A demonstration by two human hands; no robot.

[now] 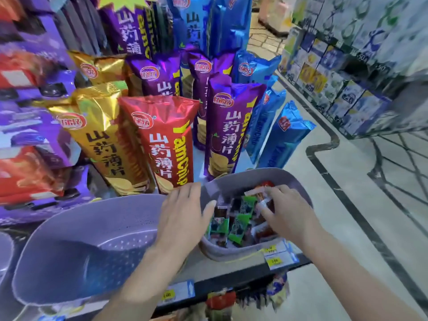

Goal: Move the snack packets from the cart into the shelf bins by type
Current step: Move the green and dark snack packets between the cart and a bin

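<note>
While resting a flat, open left hand point(183, 212) on the rim of the grey bin point(243, 179), pinches a red packet point(259, 193) in the right hand point(289, 207), directly over the packet heap point(236, 225).

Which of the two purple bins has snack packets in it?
The smaller bin on the right: green and red packets lie in it, while the larger left bin shows its perforated bottom.

head cam | wide-angle | faces forward-down | close over shelf bin point(231, 181) | aisle floor point(324, 181) at right
</note>
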